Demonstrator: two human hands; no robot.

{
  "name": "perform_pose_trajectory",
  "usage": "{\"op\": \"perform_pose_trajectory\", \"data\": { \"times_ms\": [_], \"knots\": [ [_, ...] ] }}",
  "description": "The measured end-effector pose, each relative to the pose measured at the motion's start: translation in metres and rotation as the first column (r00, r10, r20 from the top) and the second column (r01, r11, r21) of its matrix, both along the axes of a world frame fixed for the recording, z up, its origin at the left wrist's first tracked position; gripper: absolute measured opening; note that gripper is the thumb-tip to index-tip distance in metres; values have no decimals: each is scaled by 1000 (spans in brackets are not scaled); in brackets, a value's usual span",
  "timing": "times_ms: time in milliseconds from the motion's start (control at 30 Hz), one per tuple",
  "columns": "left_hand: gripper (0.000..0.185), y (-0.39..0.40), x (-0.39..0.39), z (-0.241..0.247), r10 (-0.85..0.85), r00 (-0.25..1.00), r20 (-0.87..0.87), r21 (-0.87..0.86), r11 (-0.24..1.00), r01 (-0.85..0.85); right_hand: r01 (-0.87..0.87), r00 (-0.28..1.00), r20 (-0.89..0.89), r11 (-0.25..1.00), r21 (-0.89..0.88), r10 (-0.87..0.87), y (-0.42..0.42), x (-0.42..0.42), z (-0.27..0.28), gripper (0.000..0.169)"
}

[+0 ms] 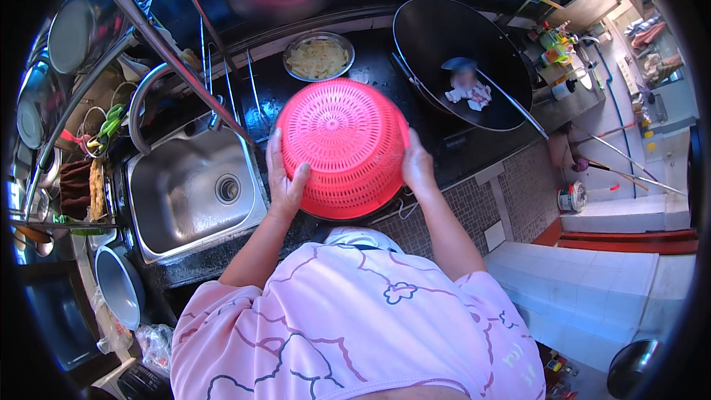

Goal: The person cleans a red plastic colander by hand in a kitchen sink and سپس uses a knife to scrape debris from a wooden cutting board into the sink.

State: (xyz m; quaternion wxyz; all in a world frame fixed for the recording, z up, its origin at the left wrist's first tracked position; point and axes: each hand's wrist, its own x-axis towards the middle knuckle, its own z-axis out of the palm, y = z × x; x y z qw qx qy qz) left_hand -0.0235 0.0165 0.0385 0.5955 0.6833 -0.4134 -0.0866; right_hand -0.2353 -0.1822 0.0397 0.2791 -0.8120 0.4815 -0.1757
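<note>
A red plastic colander [344, 150] is held bottom-up over the dark counter, between my two hands. My left hand [286, 178] grips its left side, thumb over the slotted wall. At the right rim, my right hand [417, 164] holds on with its fingers partly hidden behind the edge. Whatever lies beneath the colander is mostly hidden; a dark rim shows under its near edge. Just beyond it sits a metal plate [289, 66] of pale sliced food [319, 59].
A steel sink [183, 194] with a curved faucet [136, 114] lies left, under a metal dish rack [161, 58]. On the right, a large wok [433, 28] holds pale pieces of food [476, 97] and a long-handled metal spatula [514, 103]. A grey basin [118, 289] stands at lower left.
</note>
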Motion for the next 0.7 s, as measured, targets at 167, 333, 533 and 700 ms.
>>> {"op": "perform_pose_trajectory", "data": {
  "times_ms": [167,333,533,700],
  "knots": [
    [86,1,-1,21,-18,990,-137,-72,997,8,-26,960,276,995,-97,52,8,5,39,41],
    [83,-13,9,9,-49,987,-155,-62,997,40,45,990,136,997,-68,-35,-2,2,-3,43],
    [71,2,1,13,-152,815,-559,-191,980,52,35,949,315,988,-150,14,-8,10,18,43],
    [57,8,23,14,-193,648,-736,-239,971,18,-4,845,518,971,-240,132,-14,20,16,40]
  ]
}}
